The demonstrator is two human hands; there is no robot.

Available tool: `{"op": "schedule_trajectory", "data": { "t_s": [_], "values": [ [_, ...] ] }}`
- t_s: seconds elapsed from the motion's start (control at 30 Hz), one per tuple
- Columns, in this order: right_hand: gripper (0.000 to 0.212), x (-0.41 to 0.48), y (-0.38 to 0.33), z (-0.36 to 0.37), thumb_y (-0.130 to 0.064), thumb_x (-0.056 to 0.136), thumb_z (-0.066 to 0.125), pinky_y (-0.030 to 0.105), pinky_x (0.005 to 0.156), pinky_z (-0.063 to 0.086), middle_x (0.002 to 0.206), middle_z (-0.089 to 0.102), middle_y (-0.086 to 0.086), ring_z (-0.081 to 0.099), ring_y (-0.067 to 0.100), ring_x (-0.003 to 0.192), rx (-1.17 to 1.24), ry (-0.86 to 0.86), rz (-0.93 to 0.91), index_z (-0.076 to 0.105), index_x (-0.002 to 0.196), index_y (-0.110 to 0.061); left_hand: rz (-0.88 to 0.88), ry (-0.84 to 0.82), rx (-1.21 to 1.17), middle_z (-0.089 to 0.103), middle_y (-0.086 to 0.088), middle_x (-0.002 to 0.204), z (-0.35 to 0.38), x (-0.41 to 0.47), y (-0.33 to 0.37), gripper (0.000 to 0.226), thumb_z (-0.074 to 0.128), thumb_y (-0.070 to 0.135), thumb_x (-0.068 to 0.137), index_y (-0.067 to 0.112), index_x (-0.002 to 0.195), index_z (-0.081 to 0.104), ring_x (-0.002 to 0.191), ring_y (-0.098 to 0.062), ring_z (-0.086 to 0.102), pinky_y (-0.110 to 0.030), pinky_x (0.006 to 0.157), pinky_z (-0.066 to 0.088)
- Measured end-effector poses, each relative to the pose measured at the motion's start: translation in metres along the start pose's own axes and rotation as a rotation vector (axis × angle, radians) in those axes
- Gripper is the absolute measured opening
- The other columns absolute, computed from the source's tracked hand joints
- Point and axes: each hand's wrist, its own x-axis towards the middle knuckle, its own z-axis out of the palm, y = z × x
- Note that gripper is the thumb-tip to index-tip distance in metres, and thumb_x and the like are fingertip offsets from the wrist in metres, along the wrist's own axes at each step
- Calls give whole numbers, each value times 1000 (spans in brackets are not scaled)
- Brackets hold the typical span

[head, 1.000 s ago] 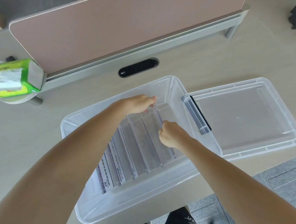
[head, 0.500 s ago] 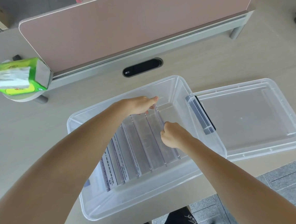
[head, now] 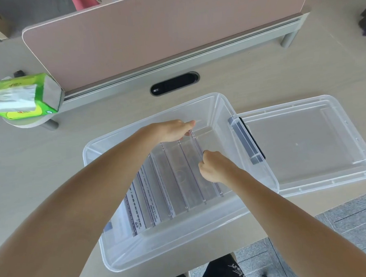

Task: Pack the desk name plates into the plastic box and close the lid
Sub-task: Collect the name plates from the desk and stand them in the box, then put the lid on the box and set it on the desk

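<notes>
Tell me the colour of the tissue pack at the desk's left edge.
Bright green with white tissue showing: the tissue pack, clearest in the head view.

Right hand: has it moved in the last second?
No. The right hand grips the same name plate, same spot beside the grey latch; only the camera shifted.

Both bare forearms reach forward and converge, the left hand (head: 173, 130) stretched palm down with fingers extended and pinched together at the tips, the right hand (head: 213, 167) nearer the body, curled into a loose fist with knuckles up and thumb side pointing away
</notes>
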Motion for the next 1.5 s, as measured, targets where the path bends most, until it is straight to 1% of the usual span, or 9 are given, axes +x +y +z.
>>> {"op": "schedule_trajectory", "data": {
  "t_s": [0.17,0.3,0.33,0.5,0.6,0.8,1.0,1.2,1.5],
  "values": [
    [21,3,2,0,-12,98,35,26,51,29,76,42,4,38,15,61,3,-2,6,36,77,-11,-24,54,45,51,3,146,5,-3,-1,87,14,78,84,23,139,52,130,-21,49,-45,113,27],
    [26,4,2,1,-11,98,35,26,51,28,76,41,4,37,15,61,2,-7,14,32,72,-13,43,119,80,47,-2,107,12,-14,0,60,15,65,98,22,116,54,102,-19,47,-36,90,32],
    [26,4,1,1,-11,98,35,26,51,28,76,41,4,36,15,60,0,-4,11,32,72,-13,51,142,71,49,-2,107,12,-18,0,67,17,64,98,16,124,56,102,-19,48,-36,89,33],
    [21,-1,-3,-2,-14,97,35,27,56,33,82,46,7,43,20,68,-48,-31,50,37,77,-9,76,204,108,46,-8,150,4,-48,-6,69,25,60,100,12,147,43,136,-27,44,-41,106,33],
    [34,-17,-11,-14,-34,102,32,30,69,40,100,58,12,53,26,84,-118,-2,46,49,111,-6,124,263,120,59,-7,135,-3,-70,-16,60,37,57,97,13,132,58,123,-26,54,-41,104,41],
    [35,-54,-23,-36,-29,97,35,29,55,36,66,45,3,50,22,65,-156,262,-63,41,68,-11,274,360,62,68,3,104,-9,-103,-18,34,49,37,96,16,115,68,103,-19,61,-31,87,48],
    [33,-96,-15,-75,-34,93,48,29,56,41,79,62,5,58,24,77,-63,441,-181,63,78,-9,318,468,1,64,6,77,-4,-117,13,35,55,50,90,18,87,68,68,-13,58,-28,65,46],
    [26,-108,32,-119,-35,87,59,27,57,42,65,57,-8,55,15,66,-14,474,-236,56,64,-25,365,516,37,44,3,62,16,-105,80,39,60,42,89,14,66,48,56,-16,40,-28,54,31],
    [18,-92,204,-213,-25,86,53,26,53,39,66,58,-3,53,18,60,115,548,-125,59,72,-17,307,481,50,47,3,64,77,-26,223,42,49,47,96,16,68,45,60,-18,45,-30,59,35]
  ]
}}
